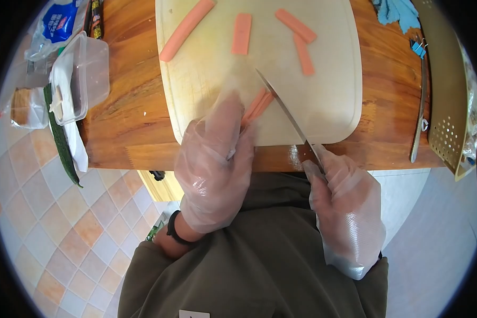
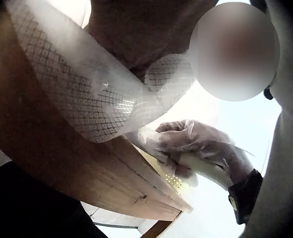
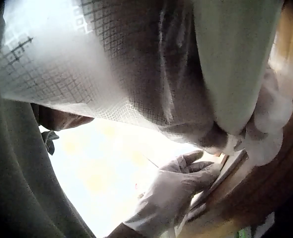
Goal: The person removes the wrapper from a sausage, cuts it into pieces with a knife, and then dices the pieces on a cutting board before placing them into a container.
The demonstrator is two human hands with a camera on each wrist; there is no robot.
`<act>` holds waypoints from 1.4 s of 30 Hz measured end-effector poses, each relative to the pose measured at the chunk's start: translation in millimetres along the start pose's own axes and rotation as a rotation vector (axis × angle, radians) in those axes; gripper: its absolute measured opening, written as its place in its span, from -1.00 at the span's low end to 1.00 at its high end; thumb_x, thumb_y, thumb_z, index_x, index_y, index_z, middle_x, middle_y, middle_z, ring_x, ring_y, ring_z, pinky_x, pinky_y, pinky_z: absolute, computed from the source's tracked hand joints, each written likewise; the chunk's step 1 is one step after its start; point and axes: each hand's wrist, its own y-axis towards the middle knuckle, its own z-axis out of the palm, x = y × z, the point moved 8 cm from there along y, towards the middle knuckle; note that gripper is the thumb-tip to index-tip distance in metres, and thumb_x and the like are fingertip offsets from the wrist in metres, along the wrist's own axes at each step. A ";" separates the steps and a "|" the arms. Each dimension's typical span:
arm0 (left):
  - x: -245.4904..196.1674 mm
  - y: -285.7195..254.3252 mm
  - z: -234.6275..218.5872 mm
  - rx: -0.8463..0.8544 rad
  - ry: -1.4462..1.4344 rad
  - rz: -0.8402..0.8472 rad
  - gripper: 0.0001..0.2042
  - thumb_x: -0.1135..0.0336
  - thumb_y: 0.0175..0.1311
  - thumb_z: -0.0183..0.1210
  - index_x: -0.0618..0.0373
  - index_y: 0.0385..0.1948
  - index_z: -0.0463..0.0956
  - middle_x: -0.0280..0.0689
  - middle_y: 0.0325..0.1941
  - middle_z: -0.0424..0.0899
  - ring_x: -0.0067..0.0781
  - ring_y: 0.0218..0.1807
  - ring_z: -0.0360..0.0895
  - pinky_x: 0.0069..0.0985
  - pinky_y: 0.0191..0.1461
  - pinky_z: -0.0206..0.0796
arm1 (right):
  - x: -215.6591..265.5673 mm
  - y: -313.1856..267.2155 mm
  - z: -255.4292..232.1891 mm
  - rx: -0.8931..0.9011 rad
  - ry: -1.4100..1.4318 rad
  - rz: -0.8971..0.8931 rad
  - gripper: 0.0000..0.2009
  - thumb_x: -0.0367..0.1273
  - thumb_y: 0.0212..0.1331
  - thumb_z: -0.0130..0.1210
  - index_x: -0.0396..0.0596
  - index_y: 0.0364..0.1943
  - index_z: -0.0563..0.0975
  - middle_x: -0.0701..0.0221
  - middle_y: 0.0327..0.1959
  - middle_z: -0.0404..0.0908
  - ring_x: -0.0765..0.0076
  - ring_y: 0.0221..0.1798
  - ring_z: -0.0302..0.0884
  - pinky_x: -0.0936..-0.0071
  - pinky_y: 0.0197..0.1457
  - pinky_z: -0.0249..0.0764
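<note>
In the head view my right hand (image 1: pixel 350 201), in a clear plastic glove, grips a kitchen knife (image 1: pixel 291 114) whose blade slants up and left across the cutting board (image 1: pixel 323 116). The knife's pale handle (image 3: pixel 235 59) fills the top of the right wrist view. My left hand (image 1: pixel 214 164), gloved too, pinches the near end of thin pink sausage-like strips (image 1: pixel 258 106) between thumb and fingers. Its fingertips are blurred. Beside these strips lies the blade. Farther up the board are a long pink piece (image 1: pixel 188 29), a flat slab (image 1: pixel 241 34) and two overlapping sticks (image 1: pixel 297 26).
At the left stand a clear plastic tub (image 1: pixel 95 74), a cucumber (image 1: pixel 63 146) and a blue-and-white packet (image 1: pixel 58 24). To the right are a yellowish perforated basket (image 1: pixel 445 132), a long thin metal utensil (image 1: pixel 418 116) and a blue cloth (image 1: pixel 397 13). The table's wooden edge (image 1: pixel 153 159) runs close before my body.
</note>
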 end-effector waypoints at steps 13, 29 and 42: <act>-10.5 6.5 4.0 0.072 0.083 0.060 -0.48 0.67 0.11 0.37 0.14 0.18 0.60 -0.21 -0.22 0.73 -0.23 -0.24 0.70 -0.38 -0.15 0.54 | 2.1 4.5 -8.6 0.024 -0.151 -0.078 -0.59 -0.64 0.15 0.33 -0.12 0.12 0.61 0.26 -0.45 0.51 0.06 -0.50 0.48 0.11 -0.42 0.38; -4.1 2.1 7.2 0.051 0.090 0.106 -0.48 0.68 0.00 0.41 0.13 0.09 0.61 -0.24 -0.24 0.73 -0.15 -0.25 0.69 -0.33 -0.09 0.54 | 4.0 10.6 -8.3 -0.016 -0.344 -0.189 -0.69 -0.57 0.11 0.36 -0.11 -0.04 0.63 0.36 -0.54 0.42 0.13 -0.54 0.44 0.17 -0.49 0.36; -2.6 -0.8 6.4 0.022 0.125 0.082 -0.45 0.68 -0.01 0.42 0.09 0.11 0.60 -0.24 -0.18 0.75 -0.08 -0.32 0.62 -0.32 -0.20 0.52 | 1.7 9.8 -6.8 0.015 -0.394 -0.229 -0.74 -0.51 0.07 0.29 -0.08 -0.11 0.62 0.41 -0.50 0.42 0.26 -0.52 0.43 0.25 -0.49 0.38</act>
